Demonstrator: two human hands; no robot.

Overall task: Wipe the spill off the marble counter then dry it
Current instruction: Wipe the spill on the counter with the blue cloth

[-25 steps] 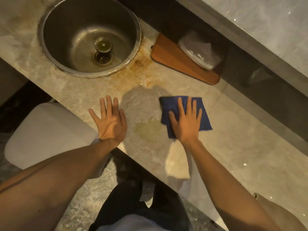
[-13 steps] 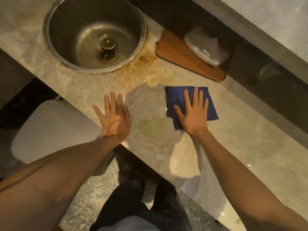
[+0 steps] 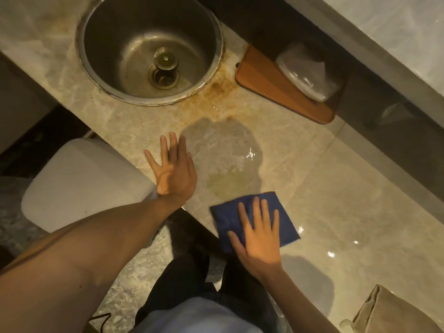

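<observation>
A yellowish spill point(image 3: 230, 181) lies on the marble counter point(image 3: 336, 188), with a wet glint just above it. My right hand point(image 3: 259, 239) presses flat, fingers spread, on a folded blue cloth point(image 3: 286, 222) at the counter's near edge, just below and right of the spill. My left hand point(image 3: 173, 171) rests flat on the counter left of the spill, fingers apart, holding nothing.
A round steel sink point(image 3: 149, 49) with a drain sits at the top, with rusty stains beside its rim. An orange board point(image 3: 281, 87) carries a plastic bag point(image 3: 310, 73) at the back. A beige cloth point(image 3: 394, 313) lies at the lower right. A white toilet lid point(image 3: 79, 183) sits below the counter's edge.
My right hand has dragged the blue cloth from the far right of the spill toward me, down to the counter's near edge. My left hand has stayed in place.
</observation>
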